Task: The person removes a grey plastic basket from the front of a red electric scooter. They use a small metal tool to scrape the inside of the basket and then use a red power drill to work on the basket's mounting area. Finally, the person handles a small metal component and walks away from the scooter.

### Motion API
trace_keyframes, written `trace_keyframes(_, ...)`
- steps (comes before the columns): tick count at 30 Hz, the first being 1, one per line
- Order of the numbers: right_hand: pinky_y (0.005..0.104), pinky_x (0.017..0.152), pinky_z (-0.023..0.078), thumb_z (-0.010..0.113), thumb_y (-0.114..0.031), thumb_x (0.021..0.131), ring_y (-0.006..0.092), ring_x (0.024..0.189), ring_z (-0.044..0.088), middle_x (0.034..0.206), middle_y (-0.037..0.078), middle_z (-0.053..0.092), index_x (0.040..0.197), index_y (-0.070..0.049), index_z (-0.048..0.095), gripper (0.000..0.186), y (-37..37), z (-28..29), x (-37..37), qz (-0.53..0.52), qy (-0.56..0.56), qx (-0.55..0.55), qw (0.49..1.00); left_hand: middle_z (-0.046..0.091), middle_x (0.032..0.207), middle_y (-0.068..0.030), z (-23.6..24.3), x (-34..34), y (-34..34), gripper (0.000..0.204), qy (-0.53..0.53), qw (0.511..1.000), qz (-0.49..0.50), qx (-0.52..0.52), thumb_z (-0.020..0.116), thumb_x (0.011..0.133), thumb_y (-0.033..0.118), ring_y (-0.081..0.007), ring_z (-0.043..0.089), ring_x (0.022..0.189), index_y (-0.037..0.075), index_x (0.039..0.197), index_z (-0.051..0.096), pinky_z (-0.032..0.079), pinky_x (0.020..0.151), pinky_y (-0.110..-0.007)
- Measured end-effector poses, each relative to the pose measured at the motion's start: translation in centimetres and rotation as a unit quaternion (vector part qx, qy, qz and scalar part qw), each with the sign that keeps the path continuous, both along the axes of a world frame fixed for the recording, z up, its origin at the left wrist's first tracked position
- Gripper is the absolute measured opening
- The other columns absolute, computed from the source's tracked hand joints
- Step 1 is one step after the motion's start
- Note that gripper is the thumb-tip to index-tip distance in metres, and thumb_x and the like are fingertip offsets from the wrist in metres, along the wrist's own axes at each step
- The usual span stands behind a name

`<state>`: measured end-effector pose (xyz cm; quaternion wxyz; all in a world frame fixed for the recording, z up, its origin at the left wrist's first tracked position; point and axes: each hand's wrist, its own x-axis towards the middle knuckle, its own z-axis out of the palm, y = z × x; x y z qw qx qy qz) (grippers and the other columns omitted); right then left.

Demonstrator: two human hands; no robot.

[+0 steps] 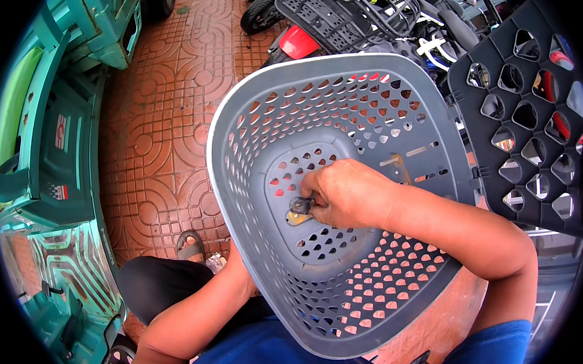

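Inside the grey basket (219, 147)

From three o'clock, my right hand (349, 193) pinches a dark fitting (297, 205) on its floor. At the fitting's seven o'clock, my left hand (243, 274) is mostly hidden; I cannot tell its grip.

A person wears a bright blue shirt (260, 349) with a short sleeve (494, 353), black trousers (160, 288) and a dark, broad-strapped sandal (199, 241).
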<state>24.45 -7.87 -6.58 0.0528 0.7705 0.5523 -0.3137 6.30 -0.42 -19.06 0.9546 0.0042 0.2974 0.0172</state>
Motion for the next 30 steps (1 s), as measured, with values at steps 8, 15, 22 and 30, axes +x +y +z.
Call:
trace_keyframes(8,0.0438,0.077,0.057,0.073,-0.012,0.08,0.0358,0.083,0.071,0.089,0.017,0.072,0.099,-0.004,0.065,0.022,-0.4,-1.0,-1.6,0.056,-0.094,0.024,0.994,0.066,0.115,-0.011,-0.4,0.9,0.4,0.05,-0.061,0.997,-0.038,0.022,0.05,0.106,0.049,-0.0252,0.068,0.101,0.007,0.131,0.057,0.061,0.082,-0.039)
trace_keyframes(15,0.0427,0.071,0.056,0.075,-0.012,0.076,0.0336,0.075,0.07,0.081,0.014,0.071,0.092,-0.004,0.066,0.02,0.1,-0.4,-0.9,0.075,-0.052,-0.009,0.996,0.066,0.117,-0.0111,-0.6,0.5,0.6,0.053,-0.06,0.997,-0.046,0.027,0.049,0.105,0.051,-0.0253,0.068,0.102,0.007,0.132,0.057,0.06,0.083,-0.039)
trace_keyframes(22,0.0334,0.059,0.05,0.072,-0.009,0.075,0.014,0.059,0.061,0.066,0.004,0.067,0.078,-0.002,0.07,0.008,1.9,6.1,2.6,-0.089,0.062,-0.113,0.988,0.065,0.118,-0.0113,-1.0,0.0,0.8,0.055,-0.052,0.997,-0.051,0.03,0.049,0.104,0.053,-0.0255,0.067,0.104,0.007,0.133,0.056,0.059,0.085,-0.04)
trace_keyframes(30,0.0328,0.059,0.051,0.073,-0.013,0.066,0.0156,0.064,0.067,0.069,0.004,0.07,0.078,-0.004,0.074,0.014,0.3,7.4,4.0,-0.114,0.012,-0.298,0.948,0.064,0.12,-0.0114,-0.5,1.8,0.6,0.057,-0.133,0.983,-0.113,0.05,0.048,0.103,0.055,-0.0256,0.066,0.105,0.007,0.134,0.055,0.059,0.086,-0.04)
